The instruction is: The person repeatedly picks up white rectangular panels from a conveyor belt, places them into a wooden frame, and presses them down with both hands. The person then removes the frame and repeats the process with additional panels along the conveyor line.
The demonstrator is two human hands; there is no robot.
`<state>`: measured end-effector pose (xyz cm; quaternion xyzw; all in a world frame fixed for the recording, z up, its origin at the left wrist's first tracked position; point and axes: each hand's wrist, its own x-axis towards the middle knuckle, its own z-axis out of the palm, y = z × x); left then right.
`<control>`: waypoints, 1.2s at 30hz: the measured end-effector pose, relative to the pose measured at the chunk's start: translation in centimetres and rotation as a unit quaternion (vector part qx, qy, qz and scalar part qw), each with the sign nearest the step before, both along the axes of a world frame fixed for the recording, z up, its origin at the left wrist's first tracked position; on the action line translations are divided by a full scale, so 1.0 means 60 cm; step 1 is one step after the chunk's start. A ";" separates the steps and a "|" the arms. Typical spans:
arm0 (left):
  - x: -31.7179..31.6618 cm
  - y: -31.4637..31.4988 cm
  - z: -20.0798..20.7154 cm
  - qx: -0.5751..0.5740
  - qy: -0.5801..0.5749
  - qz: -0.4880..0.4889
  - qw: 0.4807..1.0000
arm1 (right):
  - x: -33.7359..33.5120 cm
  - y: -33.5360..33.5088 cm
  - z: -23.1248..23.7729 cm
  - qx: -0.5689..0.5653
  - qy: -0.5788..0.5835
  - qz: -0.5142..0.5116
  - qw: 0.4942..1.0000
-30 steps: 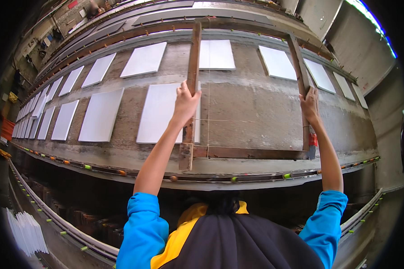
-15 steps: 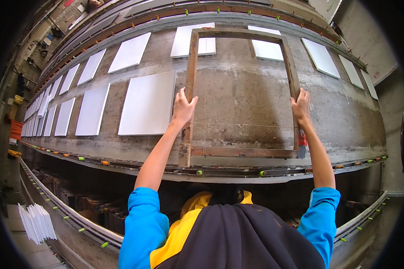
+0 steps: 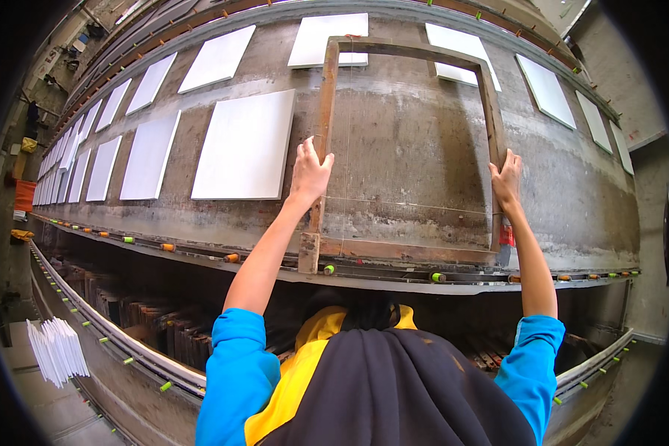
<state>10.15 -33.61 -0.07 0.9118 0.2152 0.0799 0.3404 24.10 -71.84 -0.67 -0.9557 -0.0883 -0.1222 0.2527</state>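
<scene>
wooden frame [image 3: 327, 97], just one; left hand [image 3: 311, 171] grips one side, right hand [image 3: 507, 180] the other

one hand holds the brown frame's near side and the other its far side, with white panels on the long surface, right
Near and far are wrong: the head view shows the left hand on the left side of the brown frame and the right hand on its right. White panels do lie on the long surface.
</scene>
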 end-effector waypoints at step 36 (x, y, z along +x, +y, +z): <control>0.000 -0.030 -0.029 -0.058 -0.022 0.034 0.997 | -0.014 -0.021 -0.011 -0.079 -0.005 -0.012 0.997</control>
